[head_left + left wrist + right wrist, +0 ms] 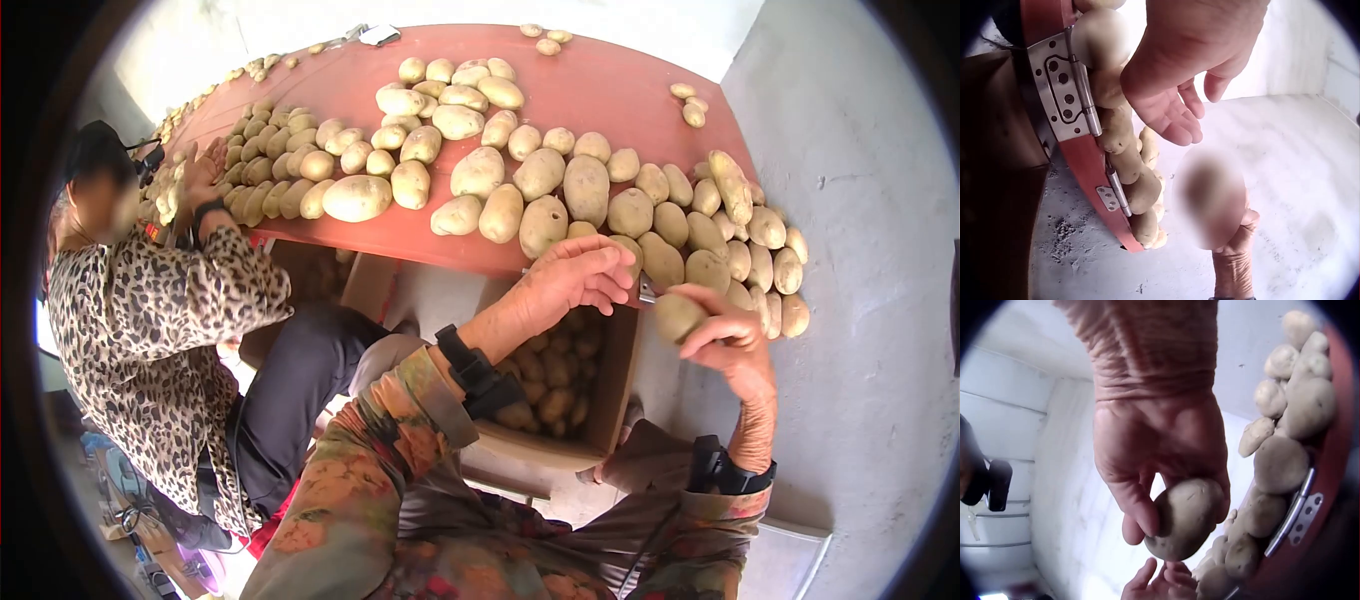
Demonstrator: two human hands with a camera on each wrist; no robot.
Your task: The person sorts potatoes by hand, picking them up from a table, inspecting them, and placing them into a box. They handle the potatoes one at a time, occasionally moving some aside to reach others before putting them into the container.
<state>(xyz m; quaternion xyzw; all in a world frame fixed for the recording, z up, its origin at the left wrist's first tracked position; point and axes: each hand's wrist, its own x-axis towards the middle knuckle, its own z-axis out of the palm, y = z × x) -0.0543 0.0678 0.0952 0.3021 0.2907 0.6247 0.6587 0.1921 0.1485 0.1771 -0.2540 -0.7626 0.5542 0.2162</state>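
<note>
My right hand (735, 350) grips a potato (680, 316) off the table's right front edge; in the right wrist view the fingers and thumb of this hand (1160, 444) curl round the potato (1186, 519). My left hand (572, 280) is empty, palm turned inward, fingers loosely bent, above the front edge beside the potato rows. The left wrist view shows the left hand (1194, 69) with nothing in it, near potatoes (1125, 165) along the hinged edge. Part of the right hand (1235, 240) there lies behind a blurred patch.
The red table (600, 85) bears many potatoes in rows and small groups. Below its front edge stands a cardboard box (615, 400) of potatoes. At the left, another person in a leopard-print top (150, 300) reaches toward potatoes. A grey wall (860, 200) borders the right side.
</note>
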